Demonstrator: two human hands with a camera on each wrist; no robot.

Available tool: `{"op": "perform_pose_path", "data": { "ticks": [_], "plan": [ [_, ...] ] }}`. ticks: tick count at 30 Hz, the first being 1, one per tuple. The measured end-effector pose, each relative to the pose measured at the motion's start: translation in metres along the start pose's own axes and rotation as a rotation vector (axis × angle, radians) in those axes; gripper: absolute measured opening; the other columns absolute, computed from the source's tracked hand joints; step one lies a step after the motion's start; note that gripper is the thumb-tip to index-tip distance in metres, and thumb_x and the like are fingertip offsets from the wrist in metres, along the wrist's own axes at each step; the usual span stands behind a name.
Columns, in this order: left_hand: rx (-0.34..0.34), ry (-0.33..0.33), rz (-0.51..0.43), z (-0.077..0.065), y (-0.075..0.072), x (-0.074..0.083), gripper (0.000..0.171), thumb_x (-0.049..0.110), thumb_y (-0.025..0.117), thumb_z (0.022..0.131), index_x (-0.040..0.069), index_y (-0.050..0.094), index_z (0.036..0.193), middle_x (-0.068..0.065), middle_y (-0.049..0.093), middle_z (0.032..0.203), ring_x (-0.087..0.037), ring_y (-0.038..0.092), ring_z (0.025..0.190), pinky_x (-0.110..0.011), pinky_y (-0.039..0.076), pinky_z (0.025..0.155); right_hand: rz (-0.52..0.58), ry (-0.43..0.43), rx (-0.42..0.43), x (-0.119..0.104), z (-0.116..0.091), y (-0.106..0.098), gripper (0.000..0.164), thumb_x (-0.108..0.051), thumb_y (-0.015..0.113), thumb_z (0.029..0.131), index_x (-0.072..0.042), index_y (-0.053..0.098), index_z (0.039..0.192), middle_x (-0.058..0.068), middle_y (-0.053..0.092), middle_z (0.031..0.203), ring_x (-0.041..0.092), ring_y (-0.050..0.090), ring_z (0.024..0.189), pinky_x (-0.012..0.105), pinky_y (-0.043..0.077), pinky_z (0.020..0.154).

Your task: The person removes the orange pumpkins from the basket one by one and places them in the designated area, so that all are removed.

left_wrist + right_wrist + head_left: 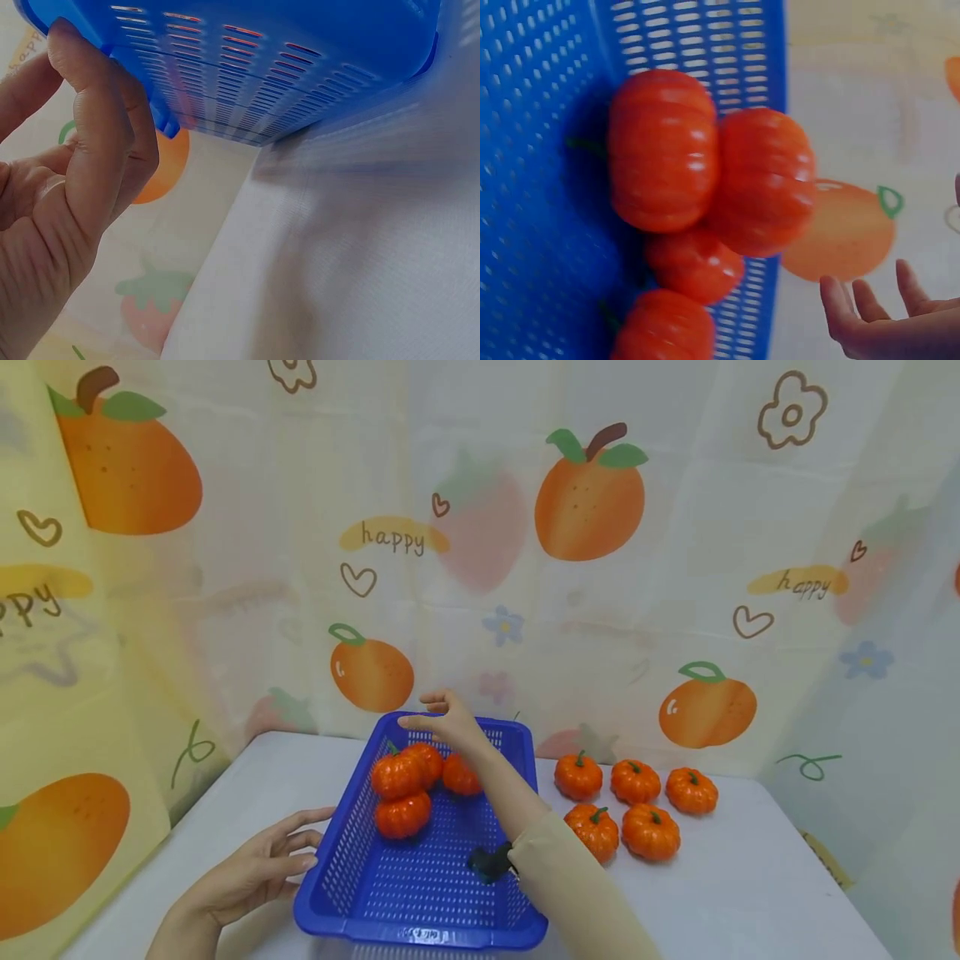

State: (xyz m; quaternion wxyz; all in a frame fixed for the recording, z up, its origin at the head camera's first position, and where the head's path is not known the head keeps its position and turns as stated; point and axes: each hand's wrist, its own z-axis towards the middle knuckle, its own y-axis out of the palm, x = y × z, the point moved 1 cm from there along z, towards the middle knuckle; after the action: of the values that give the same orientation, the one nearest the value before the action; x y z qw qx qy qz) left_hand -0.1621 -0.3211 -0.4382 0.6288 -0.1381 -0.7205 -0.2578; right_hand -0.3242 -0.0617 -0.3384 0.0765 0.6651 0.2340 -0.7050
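A blue slotted plastic basket (420, 935) stands on the white table, its long side running away from me. Several small orange pumpkins (402, 815) with green stems are piled in its far left part; the right wrist view shows the pumpkins (664, 150) from close by. My left hand (255, 868) is at the basket's left side, bent fingertips right at the rim; the left wrist view shows the fingers (97, 127) beside the slotted wall. Above the far end hovers my right hand (450, 722), its fingers loosely bent and nothing between them. My right forearm partly covers one pumpkin.
To the basket's right, several more orange pumpkins (651, 832) sit in two rows on the white table (750, 877). A printed curtain (480, 635) with fruit drawings hangs behind and along the sides. Something dark (489, 863) shows by my right sleeve, over the basket.
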Motion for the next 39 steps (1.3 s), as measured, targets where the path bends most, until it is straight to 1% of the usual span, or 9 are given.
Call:
{"op": "perform_pose_path", "data": {
  "ticks": [3,6,11,17,21,25,28,34,39],
  "plan": [
    [0.011,-0.006,0.009,0.001,0.000,0.000,0.049,0.008,0.039,0.104,0.039,0.040,0.142,0.004,0.059,0.119,-0.010,0.065,0.106,-0.032,0.058,0.091,-0.016,0.037,-0.010,0.009,0.003,0.008,0.064,-0.036,0.078,0.082,-0.012,0.052,0.134,0.017,0.046,0.147,0.031,0.052,0.126,0.049,0.046,0.108],
    [0.008,-0.002,0.006,0.001,0.000,0.000,0.050,0.008,0.039,0.104,0.039,0.040,0.142,0.004,0.059,0.119,-0.010,0.065,0.107,-0.033,0.058,0.091,-0.057,0.071,-0.027,0.019,0.004,0.016,0.069,-0.039,0.079,0.079,-0.012,0.052,0.136,0.016,0.047,0.147,0.033,0.049,0.131,0.052,0.043,0.110],
    [-0.001,-0.002,-0.009,0.000,0.000,0.000,0.050,0.007,0.038,0.104,0.039,0.040,0.142,0.004,0.059,0.120,-0.011,0.065,0.108,-0.033,0.058,0.092,-0.140,0.085,-0.040,0.031,0.007,0.022,0.073,-0.042,0.082,0.074,-0.012,0.053,0.135,0.016,0.050,0.143,0.034,0.049,0.132,0.056,0.040,0.112],
    [-0.010,0.006,-0.017,0.000,0.001,0.001,0.050,0.007,0.037,0.104,0.038,0.040,0.143,0.004,0.059,0.121,-0.011,0.064,0.109,-0.034,0.057,0.093,-0.275,0.045,-0.105,0.039,0.007,0.024,0.073,-0.041,0.080,0.076,-0.007,0.052,0.135,0.015,0.057,0.136,0.028,0.057,0.118,0.048,0.049,0.103],
    [-0.002,0.000,-0.016,0.000,0.001,0.001,0.050,0.007,0.038,0.104,0.040,0.041,0.142,0.004,0.059,0.120,-0.010,0.065,0.108,-0.034,0.058,0.092,-0.350,0.027,-0.152,0.044,0.007,0.026,0.078,-0.042,0.080,0.075,-0.006,0.049,0.137,0.013,0.059,0.131,0.023,0.058,0.108,0.043,0.052,0.099],
    [0.006,-0.011,-0.014,0.001,0.000,0.001,0.049,0.008,0.039,0.104,0.040,0.042,0.141,0.004,0.059,0.120,-0.010,0.065,0.108,-0.034,0.058,0.092,-0.404,-0.009,-0.167,0.046,0.006,0.026,0.080,-0.041,0.081,0.073,-0.006,0.049,0.137,0.012,0.060,0.128,0.022,0.058,0.106,0.043,0.051,0.101],
    [0.006,-0.005,-0.003,0.001,0.000,0.001,0.049,0.008,0.038,0.104,0.040,0.041,0.141,0.004,0.059,0.119,-0.010,0.065,0.108,-0.034,0.058,0.092,-0.443,-0.038,-0.164,0.046,0.006,0.025,0.078,-0.040,0.082,0.072,-0.007,0.050,0.135,0.012,0.061,0.125,0.022,0.060,0.105,0.041,0.053,0.099],
    [0.010,0.004,0.006,0.001,0.001,0.001,0.050,0.007,0.039,0.104,0.039,0.040,0.142,0.004,0.059,0.118,-0.009,0.065,0.106,-0.034,0.058,0.092,-0.447,-0.060,-0.166,0.044,0.005,0.023,0.072,-0.034,0.083,0.072,-0.009,0.050,0.131,0.011,0.061,0.123,0.020,0.060,0.102,0.037,0.055,0.094],
    [0.004,0.004,-0.002,0.000,0.001,0.000,0.050,0.007,0.039,0.104,0.039,0.041,0.142,0.005,0.059,0.118,-0.009,0.065,0.106,-0.033,0.058,0.091,-0.376,-0.051,-0.111,0.041,0.006,0.022,0.072,-0.029,0.084,0.070,-0.011,0.051,0.131,0.011,0.060,0.125,0.022,0.060,0.104,0.040,0.056,0.095]
  ]
}}
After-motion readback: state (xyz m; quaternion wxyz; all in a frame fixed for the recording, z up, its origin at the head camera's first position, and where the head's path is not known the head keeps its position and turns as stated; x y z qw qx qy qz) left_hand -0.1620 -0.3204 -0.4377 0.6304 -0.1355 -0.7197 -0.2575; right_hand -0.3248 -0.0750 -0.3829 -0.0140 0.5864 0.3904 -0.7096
